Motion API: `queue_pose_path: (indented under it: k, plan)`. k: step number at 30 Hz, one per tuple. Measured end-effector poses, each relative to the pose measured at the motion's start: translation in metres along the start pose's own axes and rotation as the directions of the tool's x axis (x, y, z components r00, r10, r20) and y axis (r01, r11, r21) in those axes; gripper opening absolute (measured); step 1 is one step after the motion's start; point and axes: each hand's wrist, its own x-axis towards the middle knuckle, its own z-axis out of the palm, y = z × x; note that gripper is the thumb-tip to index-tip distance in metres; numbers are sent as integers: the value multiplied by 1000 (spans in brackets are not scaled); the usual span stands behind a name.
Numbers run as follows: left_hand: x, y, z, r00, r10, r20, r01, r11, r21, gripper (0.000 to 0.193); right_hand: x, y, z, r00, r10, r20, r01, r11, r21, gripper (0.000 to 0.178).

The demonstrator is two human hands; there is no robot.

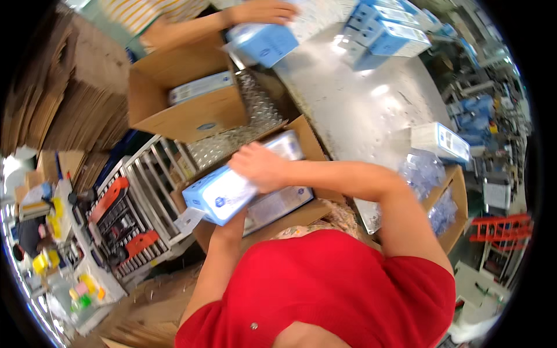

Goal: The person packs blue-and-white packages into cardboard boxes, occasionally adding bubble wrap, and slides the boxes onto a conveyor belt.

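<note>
A blue-and-white carton (219,194) is held tilted over the opening of a brown cardboard box (310,136), with a small clear tab hanging from its near left end. My right hand (258,167) grips its top side, fingers wrapped over the edge. My left hand (234,225) is under the carton's near side, its fingers mostly hidden by it. Inside the cardboard box lie more cartons of the same kind, a pale one (284,145) behind my right hand and another (278,207) beside my wrist.
Across from me, a co-worker's hand (264,11) rests on a blue carton (264,43) beside a second open box (188,119). A metal table (360,104) carries stacked cartons (386,32) and a single white carton (440,141). Clear plastic pieces (422,171) fill a box at right. Flattened cardboard (75,93) is stacked at left.
</note>
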Motion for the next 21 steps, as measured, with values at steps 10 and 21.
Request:
queue_pose_path:
  k: [10, 21]
  plan:
    - [-54, 71, -76, 894, -409, 183, 312, 860, 403, 80, -5, 57, 47, 909, 288, 301, -344, 927, 153, 21]
    - [39, -12, -24, 919, -340, 201, 223, 867, 447, 88, -400, 81, -32, 429, 900, -71, -896, 414, -161, 11]
